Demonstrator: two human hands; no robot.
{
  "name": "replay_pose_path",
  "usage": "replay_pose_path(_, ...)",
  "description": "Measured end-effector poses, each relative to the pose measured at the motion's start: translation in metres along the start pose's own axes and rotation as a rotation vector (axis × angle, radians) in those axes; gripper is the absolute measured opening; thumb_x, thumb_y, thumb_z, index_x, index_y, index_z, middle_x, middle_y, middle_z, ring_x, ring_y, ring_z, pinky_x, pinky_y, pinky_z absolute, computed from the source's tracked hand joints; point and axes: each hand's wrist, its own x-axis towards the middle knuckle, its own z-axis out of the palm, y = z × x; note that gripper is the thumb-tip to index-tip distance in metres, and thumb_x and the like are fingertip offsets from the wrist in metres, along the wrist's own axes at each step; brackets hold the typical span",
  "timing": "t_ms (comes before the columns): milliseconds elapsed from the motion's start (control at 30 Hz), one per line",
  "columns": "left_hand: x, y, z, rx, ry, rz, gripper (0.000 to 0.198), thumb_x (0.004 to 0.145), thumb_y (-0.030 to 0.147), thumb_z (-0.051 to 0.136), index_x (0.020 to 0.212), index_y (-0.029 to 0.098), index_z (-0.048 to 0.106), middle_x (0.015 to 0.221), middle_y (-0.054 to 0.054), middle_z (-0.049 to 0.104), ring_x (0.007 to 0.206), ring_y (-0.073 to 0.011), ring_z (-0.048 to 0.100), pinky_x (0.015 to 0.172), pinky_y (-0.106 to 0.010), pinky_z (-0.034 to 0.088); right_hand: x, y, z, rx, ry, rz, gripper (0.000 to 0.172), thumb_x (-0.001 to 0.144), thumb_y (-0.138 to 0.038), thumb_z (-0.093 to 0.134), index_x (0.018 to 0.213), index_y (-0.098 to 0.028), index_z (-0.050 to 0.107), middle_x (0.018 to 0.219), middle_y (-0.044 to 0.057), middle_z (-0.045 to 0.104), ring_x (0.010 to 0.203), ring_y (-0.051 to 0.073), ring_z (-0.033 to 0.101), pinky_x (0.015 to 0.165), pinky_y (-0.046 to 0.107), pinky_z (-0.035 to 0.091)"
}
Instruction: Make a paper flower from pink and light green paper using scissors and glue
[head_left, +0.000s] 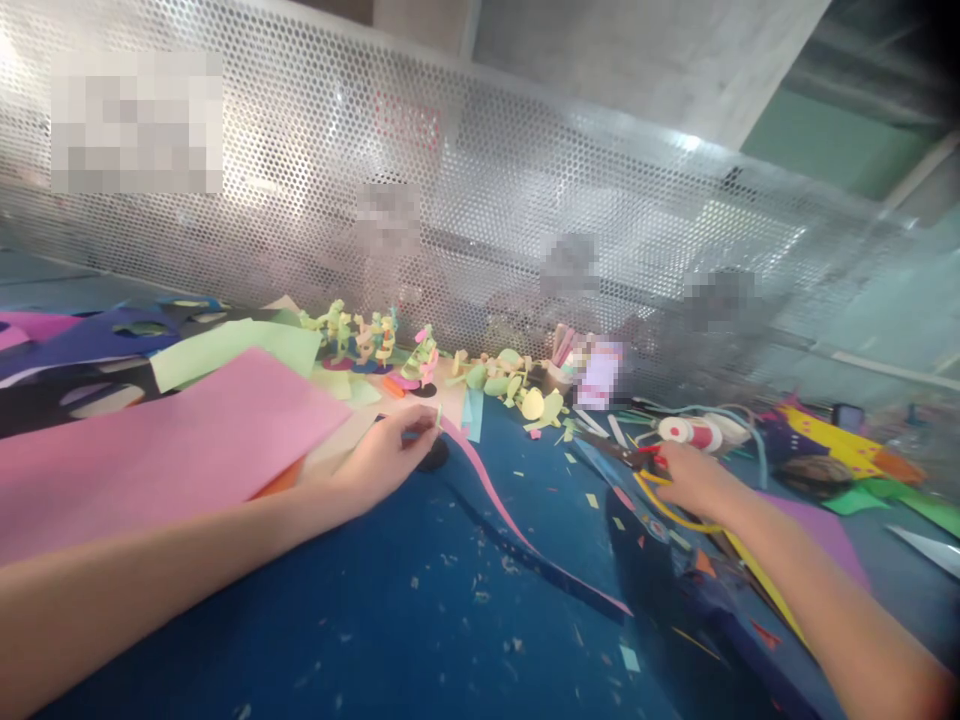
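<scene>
My left hand (390,452) pinches one end of a long, thin pink strip (491,487) between thumb and fingertips. A small pale piece also shows at those fingertips. The strip curves down to the right, its far end near the blue table surface (360,630). Over on the right, my right hand (694,480) has its fingers closed at the red handles of a pair of scissors (616,450), whose dark blades point left. A black disc (433,457) lies just beyond my left hand, partly covered by it.
Pink sheet (187,440) and green sheet (240,350) pile up at left. Small green paper figures (364,335) and loose cutouts (510,380) line the back, before a perforated metal screen (480,200). A white-and-red spool-like item (690,433) lies at right. Scraps (630,658) dot the table.
</scene>
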Motion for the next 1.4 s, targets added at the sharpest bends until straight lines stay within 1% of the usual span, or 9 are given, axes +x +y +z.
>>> replay_pose_path(200, -0.001, -0.010, 0.006, -0.103, 0.005, -0.092, 0.045, 0.076, 0.028, 0.056, 0.120, 0.024, 0.044, 0.088, -0.002, 0.061, 0.082, -0.0167, 0.062, 0.079, -0.034, 0.051, -0.039, -0.046, -0.032, 0.293, 0.094, 0.027, 0.035, 0.074, -0.051, 0.054, 0.084, -0.019, 0.045, 0.069, 0.008, 0.063, 0.065, 0.024, 0.062, 0.057, 0.030, 0.043)
replay_pose_path(333, -0.002, -0.007, 0.005, -0.040, 0.007, -0.094, 0.055, 0.076, 0.025, 0.055, 0.127, 0.025, 0.036, 0.095, -0.004, 0.057, 0.086, -0.0181, 0.060, 0.079, -0.036, 0.050, -0.073, -0.093, -0.045, 0.712, -0.075, -0.163, 0.035, 0.073, -0.056, 0.056, 0.074, -0.022, 0.045, 0.068, 0.003, 0.063, 0.064, 0.021, 0.062, 0.062, 0.031, 0.045)
replay_pose_path(533, -0.007, 0.026, -0.006, 0.377, 0.238, 0.205, 0.040, 0.077, 0.017, 0.053, 0.116, 0.021, 0.050, 0.117, -0.010, 0.046, 0.116, -0.0259, 0.040, 0.098, -0.044, 0.034, -0.088, -0.117, -0.028, 1.223, -0.203, -0.150, 0.037, 0.076, -0.058, 0.052, 0.080, -0.021, 0.053, 0.080, 0.004, 0.063, 0.075, 0.020, 0.062, 0.071, 0.033, 0.050)
replay_pose_path(567, -0.007, 0.034, -0.005, 0.388, 0.178, 0.308, 0.030, 0.079, 0.016, 0.050, 0.108, 0.022, 0.057, 0.111, -0.009, 0.049, 0.112, -0.0239, 0.044, 0.098, -0.041, 0.034, -0.087, -0.117, -0.025, 1.300, -0.239, -0.152, 0.041, 0.078, -0.060, 0.048, 0.081, -0.020, 0.055, 0.086, 0.006, 0.064, 0.082, 0.021, 0.062, 0.077, 0.034, 0.049)
replay_pose_path(700, -0.002, 0.056, 0.018, 0.358, -0.415, 0.571, 0.022, 0.084, 0.019, 0.047, 0.098, 0.021, 0.065, 0.094, -0.006, 0.061, 0.095, -0.0199, 0.054, 0.090, -0.034, 0.041, -0.087, -0.113, -0.021, 1.557, -0.259, -0.153, 0.052, 0.080, -0.065, 0.040, 0.093, -0.019, 0.061, 0.111, 0.009, 0.061, 0.110, 0.023, 0.053, 0.097, 0.037, 0.040)
replay_pose_path(767, 0.005, 0.058, 0.036, 0.368, -0.488, 0.527, 0.026, 0.079, 0.026, 0.057, 0.102, 0.018, 0.064, 0.103, -0.011, 0.060, 0.101, -0.0249, 0.052, 0.089, -0.036, 0.041, -0.086, -0.112, -0.022, 1.625, -0.153, -0.109, 0.055, 0.078, -0.067, 0.039, 0.090, -0.019, 0.061, 0.107, 0.010, 0.062, 0.108, 0.023, 0.054, 0.097, 0.037, 0.040)
replay_pose_path(900, 0.020, 0.055, 0.061, 0.339, -0.648, 0.444, 0.011, 0.074, 0.022, 0.062, 0.080, 0.017, 0.069, 0.082, -0.008, 0.064, 0.084, -0.0223, 0.058, 0.077, -0.031, 0.045, -0.082, -0.112, -0.022, 1.763, -0.008, 0.038, 0.054, 0.074, -0.071, 0.040, 0.076, -0.020, 0.056, 0.083, 0.007, 0.065, 0.091, 0.023, 0.061, 0.086, 0.037, 0.049)
replay_pose_path(1167, 0.017, 0.053, 0.062, 0.169, -0.562, 0.378, 0.011, 0.076, 0.017, 0.055, 0.072, 0.018, 0.064, 0.078, -0.004, 0.062, 0.078, -0.0175, 0.058, 0.074, -0.027, 0.044, -0.079, -0.108, -0.026, 1.886, -0.001, 0.129, 0.049, 0.073, -0.072, 0.040, 0.068, -0.023, 0.044, 0.068, 0.004, 0.060, 0.072, 0.021, 0.061, 0.070, 0.037, 0.053)
replay_pose_path(1400, 0.039, 0.063, 0.058, -0.154, -0.284, 0.037, 0.021, 0.090, 0.032, 0.030, 0.082, 0.019, 0.045, 0.068, 0.000, 0.057, 0.054, -0.0110, 0.058, 0.046, -0.021, 0.044, -0.080, -0.100, -0.036, 1.928, 0.083, 0.087, 0.050, 0.072, -0.073, 0.039, 0.064, -0.023, 0.039, 0.051, -0.007, 0.033, 0.042, 0.010, 0.035, 0.057, 0.031, 0.052)
